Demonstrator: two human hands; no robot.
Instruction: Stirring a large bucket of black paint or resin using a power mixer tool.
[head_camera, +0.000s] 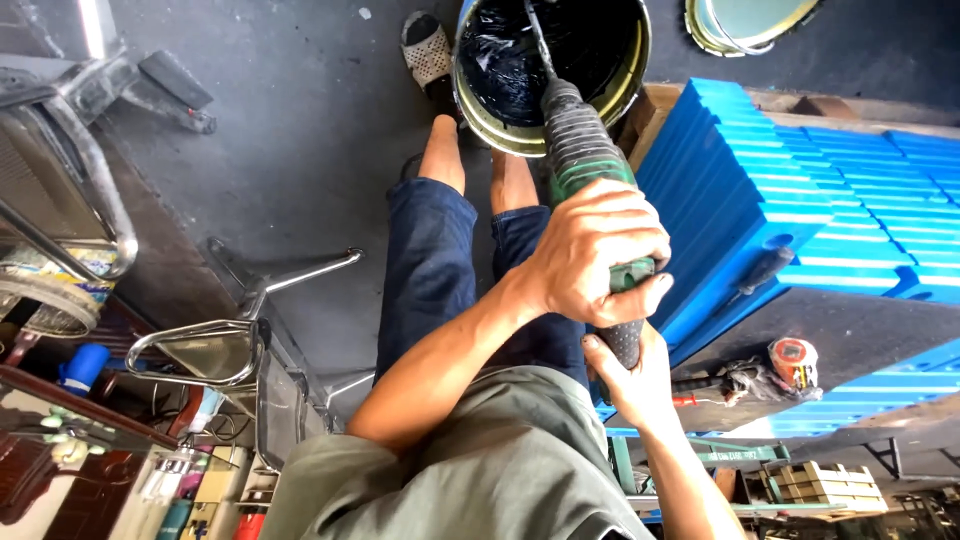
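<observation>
My left hand is clamped around the body of a green and black power mixer. My right hand grips its black rear handle just below. The tool points away from me, and its thin metal shaft dips into a round metal bucket of dark glossy paint on the floor. My legs in blue jeans stand right behind the bucket, and one foot in a patterned sandal rests beside it.
A stack of blue painted panels lies to the right on a wooden base. A bucket lid sits at the top right. A roll of tape and small tools lie below the panels. Steel chair frames and clutter fill the left.
</observation>
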